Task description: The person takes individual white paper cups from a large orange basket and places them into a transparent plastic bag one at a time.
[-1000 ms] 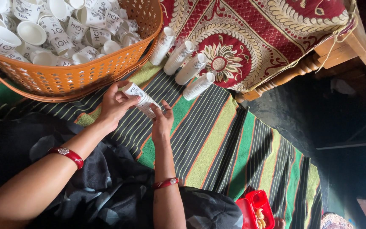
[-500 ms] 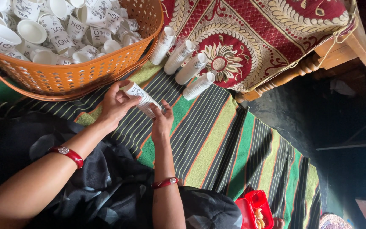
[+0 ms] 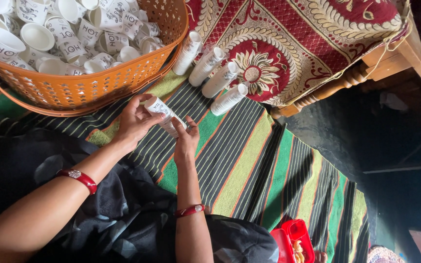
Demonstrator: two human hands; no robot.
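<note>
The person is wearing no sleeves, so both forearms are showing bare from elbow to wrist. A glossy red bangle [image 3: 78,178] with a small silver, gem-like stud is circling the left wrist, and a thinner red bangle [image 3: 189,211] with a similar silver stud is sitting on the right wrist. The left hand [image 3: 133,122] and the right hand [image 3: 186,141] are carrying no rings that can be made out, and dark black cloth [image 3: 123,219] with faint pale markings is covering the lap.
</note>
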